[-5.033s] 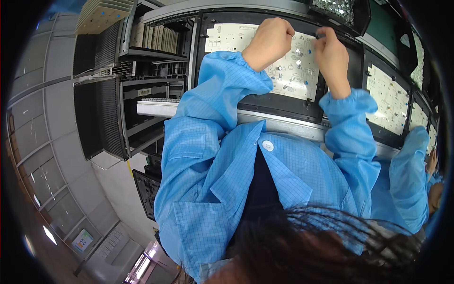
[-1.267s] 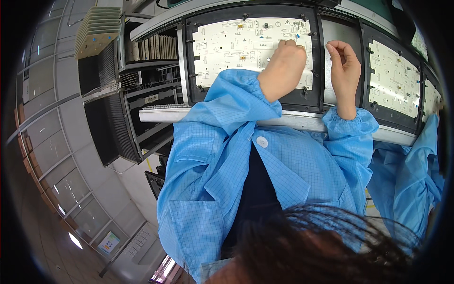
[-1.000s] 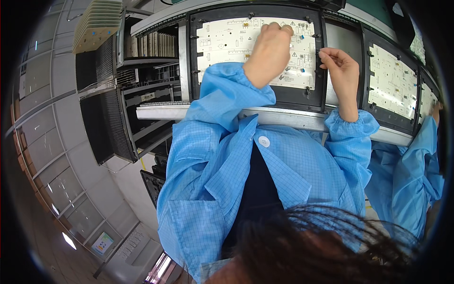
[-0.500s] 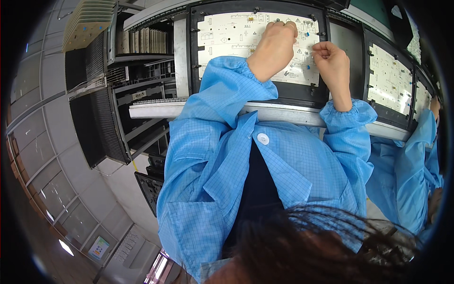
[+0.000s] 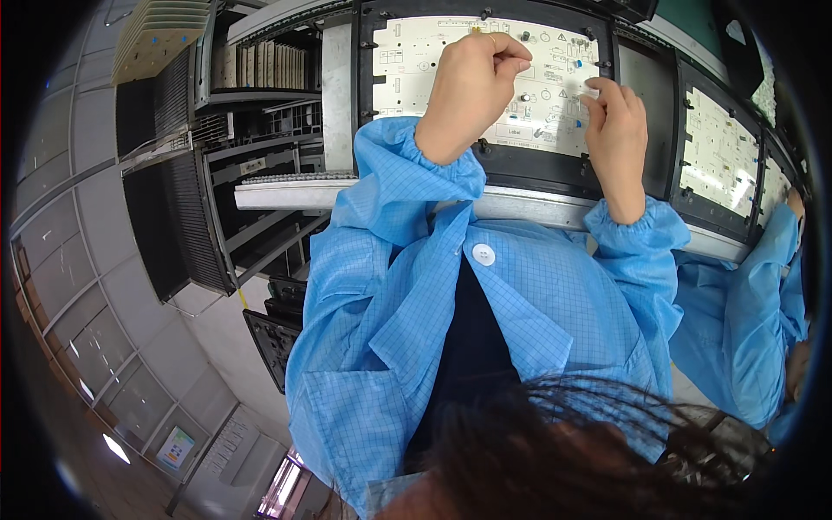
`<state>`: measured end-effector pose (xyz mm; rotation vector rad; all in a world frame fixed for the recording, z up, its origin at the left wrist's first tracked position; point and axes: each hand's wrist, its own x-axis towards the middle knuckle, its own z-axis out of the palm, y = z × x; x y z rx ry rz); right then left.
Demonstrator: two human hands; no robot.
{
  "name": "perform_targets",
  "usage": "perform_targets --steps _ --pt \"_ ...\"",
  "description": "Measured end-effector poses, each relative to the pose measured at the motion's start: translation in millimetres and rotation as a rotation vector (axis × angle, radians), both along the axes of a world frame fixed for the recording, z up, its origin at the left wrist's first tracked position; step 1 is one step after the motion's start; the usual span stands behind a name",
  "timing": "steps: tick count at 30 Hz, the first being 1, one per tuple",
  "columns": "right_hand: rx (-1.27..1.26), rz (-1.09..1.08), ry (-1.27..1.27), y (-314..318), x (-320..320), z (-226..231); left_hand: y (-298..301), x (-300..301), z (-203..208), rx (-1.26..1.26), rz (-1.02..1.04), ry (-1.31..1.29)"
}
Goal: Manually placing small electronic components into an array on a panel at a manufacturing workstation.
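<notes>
Over the upper middle of a cream-white rectangular circuit board (image 5: 550,108): my left hand (image 5: 472,91), bare, palm down, thumb and forefinger closed in a pinch; whether a small part sits between them I cannot tell. At the board's right edge: my right hand (image 5: 617,126), bare, fingers loosely curled, thumb and forefinger parted; whether anything lies within the curl I cannot tell. Beneath both: the board, printed with dark outlines, bearing small blue components (image 5: 579,64) near its right side, seated in a black rectangular frame (image 5: 533,167) with dark clips. Between frame and my body: one silver metal rail (image 5: 529,206). To the right: a second cream-white board (image 5: 719,152), likewise framed in black; beyond it, a co-worker's blue sleeve (image 5: 752,325). To the left: a row of upright tan boards (image 5: 264,67) in a dark rack; farther out, a fanned stack of pale boards (image 5: 160,39).
</notes>
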<state>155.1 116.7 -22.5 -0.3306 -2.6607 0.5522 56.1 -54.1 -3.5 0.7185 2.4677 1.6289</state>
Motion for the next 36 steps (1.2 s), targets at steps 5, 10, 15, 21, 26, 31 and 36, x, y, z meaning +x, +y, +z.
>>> perform_targets --steps 5,10,15,21,26,31,36 --pt "-0.098 0.293 -0.021 -8.2 7.3 -8.3 12.8 9.5 -7.5 -0.059 -0.042 -0.081" --pt "-0.113 0.329 0.067 -2.6 9.6 -18.4 37.5 18.4 -24.8 -0.149 -0.133 0.04" --pt "-0.46 -0.126 0.117 31.8 20.9 -19.2 53.4 24.2 -38.0 -0.2 -0.171 0.138" --pt "-0.429 -0.145 0.209 39.5 25.2 -30.7 61.1 24.7 -35.1 -0.265 -0.211 0.121" --pt "-0.438 -0.152 0.183 40.1 25.6 -28.0 62.3 24.5 -35.3 -0.268 -0.216 0.13" --pt "-0.533 -0.193 0.178 39.2 25.6 -29.0 64.3 24.1 -35.5 -0.271 -0.216 0.138" --pt "-0.555 -0.199 0.178 37.4 24.6 -28.3 68.2 25.0 -37.0 -0.34 -0.245 0.19"
